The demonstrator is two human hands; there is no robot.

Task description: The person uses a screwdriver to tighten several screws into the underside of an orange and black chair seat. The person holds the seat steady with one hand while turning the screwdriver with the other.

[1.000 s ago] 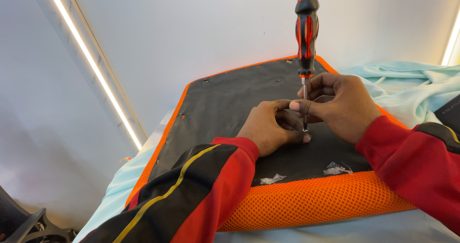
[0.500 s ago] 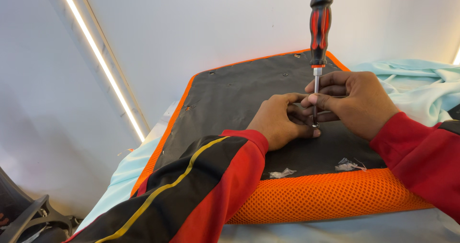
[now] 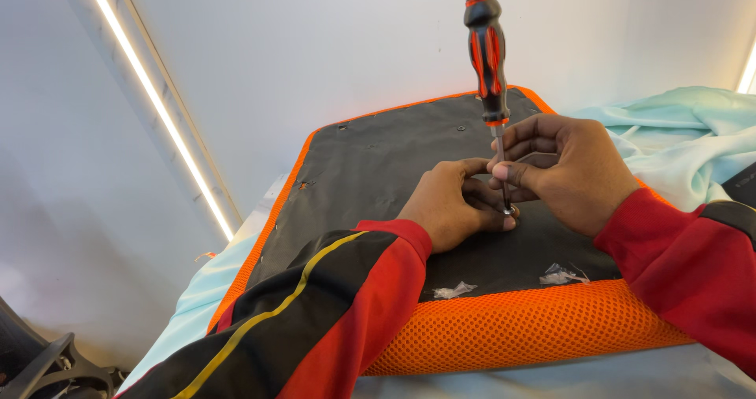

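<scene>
Head view: a screw is being seated, by my judgement, so the tip needs steadying before any turning. The left hand (image 3: 450,208) pinches closed at the screwdriver (image 3: 490,76) tip on the black panel (image 3: 378,163). Just right, the right hand (image 3: 568,169) clamps the upright shaft.

Single view, head-worn camera: looks forward and down from close range over both forearms onto an orange-edged seat panel (image 3: 504,336) filling the near centre; white wall (image 3: 315,53) far, light strip (image 3: 157,108) left. No second view.
</scene>
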